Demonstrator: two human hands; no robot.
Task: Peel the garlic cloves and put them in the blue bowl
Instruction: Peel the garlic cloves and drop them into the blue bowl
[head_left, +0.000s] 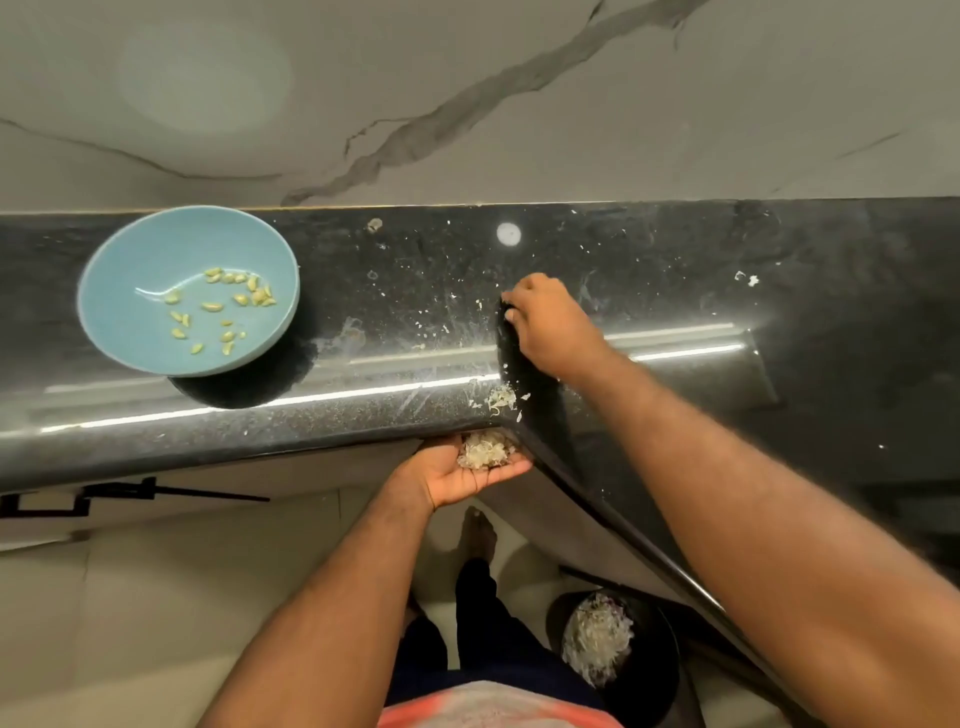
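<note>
The blue bowl (156, 260) stands at the back left of the black counter and holds several peeled garlic cloves (223, 306). My left hand (457, 475) is cupped palm up just below the counter's front edge, carrying a heap of garlic skins (483, 449). More skins (501, 397) lie in a small pile on the counter edge right above it. My right hand (550, 322) rests on the counter beyond that pile, fingers bent down onto the surface. I cannot tell whether it holds anything.
White skin flecks are scattered over the black counter (675, 270), with a marble wall behind it. A dark bin (654, 660) with skins inside stands on the floor at the lower right, beside my leg and foot.
</note>
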